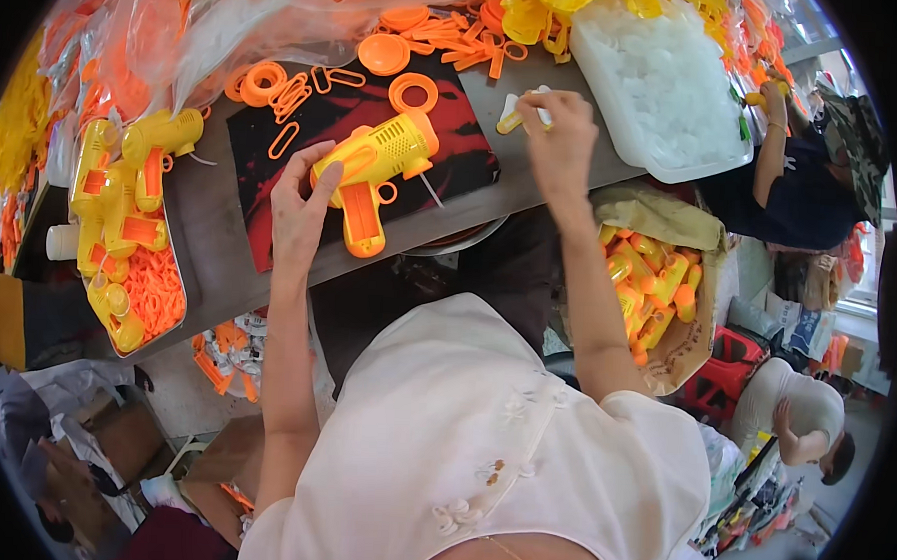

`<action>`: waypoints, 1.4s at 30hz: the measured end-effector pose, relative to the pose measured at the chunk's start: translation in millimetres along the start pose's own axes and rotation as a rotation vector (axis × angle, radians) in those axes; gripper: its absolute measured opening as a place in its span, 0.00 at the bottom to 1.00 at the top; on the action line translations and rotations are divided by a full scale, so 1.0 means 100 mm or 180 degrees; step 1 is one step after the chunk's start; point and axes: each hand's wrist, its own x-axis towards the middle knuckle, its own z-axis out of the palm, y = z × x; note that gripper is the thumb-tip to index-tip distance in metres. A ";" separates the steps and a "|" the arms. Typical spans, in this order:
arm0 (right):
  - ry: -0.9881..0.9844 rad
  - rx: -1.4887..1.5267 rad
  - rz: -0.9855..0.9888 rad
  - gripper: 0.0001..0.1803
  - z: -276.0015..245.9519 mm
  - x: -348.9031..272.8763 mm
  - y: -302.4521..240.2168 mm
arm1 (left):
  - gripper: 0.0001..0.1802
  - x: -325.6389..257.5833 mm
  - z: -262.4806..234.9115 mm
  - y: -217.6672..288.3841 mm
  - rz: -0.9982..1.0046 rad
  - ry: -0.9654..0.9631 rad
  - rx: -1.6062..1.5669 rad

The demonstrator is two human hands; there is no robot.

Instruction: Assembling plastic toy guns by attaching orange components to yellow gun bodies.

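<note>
My left hand [302, 199] grips the rear end of a yellow toy gun [379, 152], its fingers wrapped about the back. The gun has an orange handle, an orange front ring and a small orange loop by the handle; a thin white rod sticks out below its front. It is held over a dark red-and-black mat. To the right, my right hand [560, 135] is closed in a pinch at a small white-and-yellow piece [513, 116] over the grey tabletop. My fingers partly cover that piece, so its full shape is hidden.
Orange rings [414, 93] and loops lie beyond the gun. A white tub [654, 154] of translucent pieces stands at the far right. A tray [179, 313] at left holds yellow guns and orange parts. A sack [712, 261] of yellow-orange parts sits right; a co-worker [798, 185] is beyond.
</note>
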 end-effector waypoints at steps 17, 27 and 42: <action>-0.0676 0.1182 0.0613 0.06 -0.09 0.04 0.26 | 0.17 0.31 0.99 0.69 0.1909 -0.0086 0.1326; -0.2909 0.6512 0.3134 0.09 -0.32 0.03 -0.09 | 0.19 0.40 1.13 0.82 0.0159 -0.1939 -0.1621; -0.1629 0.3282 0.1529 0.08 0.08 -0.04 -0.55 | 0.16 0.05 -0.02 0.33 0.1772 0.0071 0.2345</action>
